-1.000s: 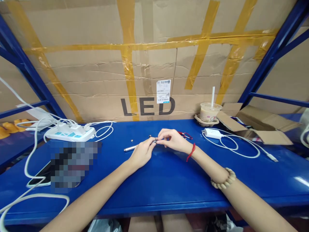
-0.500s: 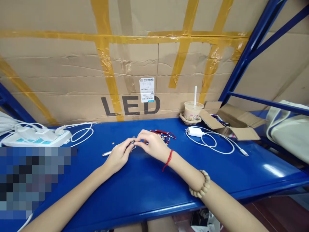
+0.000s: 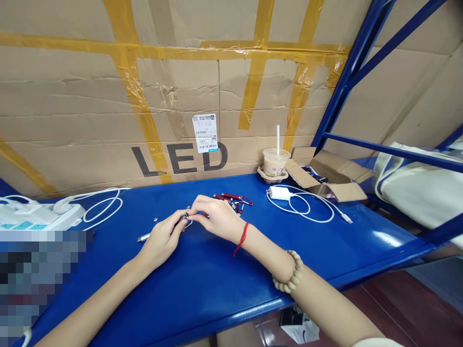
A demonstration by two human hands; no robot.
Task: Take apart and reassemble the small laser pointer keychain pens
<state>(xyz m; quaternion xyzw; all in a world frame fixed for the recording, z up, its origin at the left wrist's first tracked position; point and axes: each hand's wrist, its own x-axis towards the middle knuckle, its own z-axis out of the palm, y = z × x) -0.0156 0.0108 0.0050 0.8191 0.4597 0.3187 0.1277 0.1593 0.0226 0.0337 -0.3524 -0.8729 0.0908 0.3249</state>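
My left hand [image 3: 163,237] is closed, its thumb and fingers pinching a small dark, shiny metal piece [image 3: 184,216]. My right hand [image 3: 216,220], with a red string at the wrist, meets it from the right, thumb and forefinger pinched on the same piece. Its exact kind is hidden by the fingers. Partly behind my left hand lies a slim silver tube [image 3: 143,237] on the blue table [image 3: 202,289]. A small round silver disc [image 3: 155,220] rests just beyond it. Behind my right hand are red pen-shaped keychains [image 3: 233,196] with clips, among small metal parts.
At the left stands a white power strip [image 3: 54,217] with plugs and cables. A white charger [image 3: 280,193] with a looped cable, a drink cup [image 3: 275,163] in a carton holder and an open cardboard box [image 3: 343,190] occupy the back right. A large taped carton [image 3: 181,106] walls the back.
The view has swung to the right, so everything sits further left in the picture. Both hands keep their pinch together, with only slight finger movement.
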